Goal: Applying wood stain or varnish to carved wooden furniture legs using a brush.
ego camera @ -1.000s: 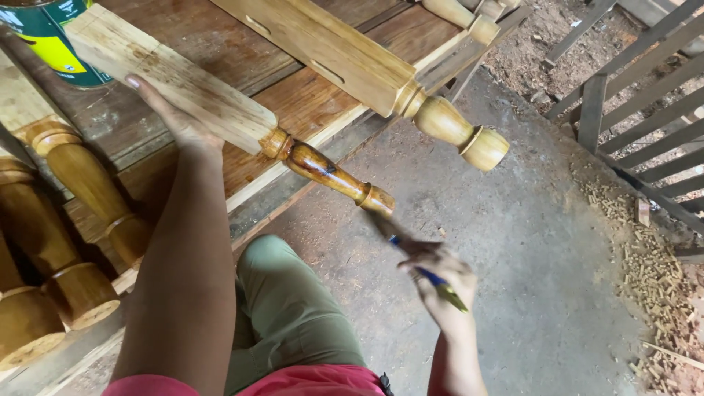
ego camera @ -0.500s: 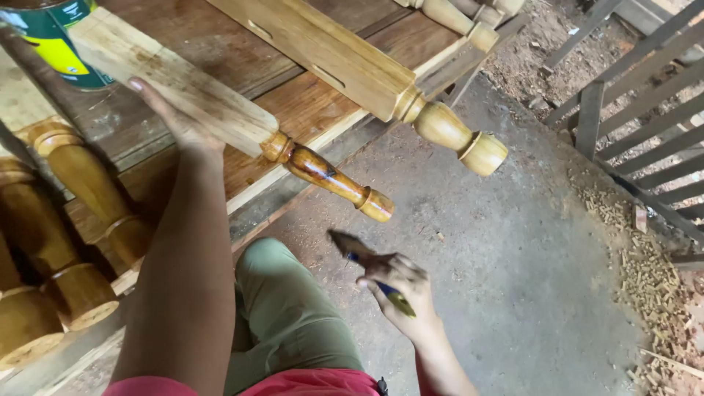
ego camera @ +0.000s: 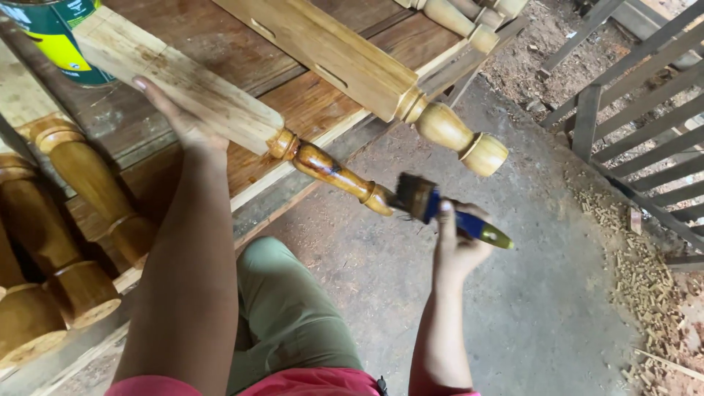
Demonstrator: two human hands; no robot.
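While varnish is wet: turned leg (ego camera: 220, 110) stiff, heavy, slick | left grip (ego camera: 180, 121) flat on dry square end | right grip (ego camera: 458, 246) clamped on brush (ego camera: 440, 213) at leg tip.

A woodworking shop, open at the side: turned legs (ego camera: 81, 183) lie in rows on a rough plank surface (ego camera: 220, 44), a paint tin (ego camera: 51, 33) stands among them, a brush (ego camera: 440, 209) meets one glossy leg (ego camera: 220, 110), and shavings (ego camera: 645, 279) litter the concrete floor (ego camera: 528, 308) by slatted frames (ego camera: 638, 95)
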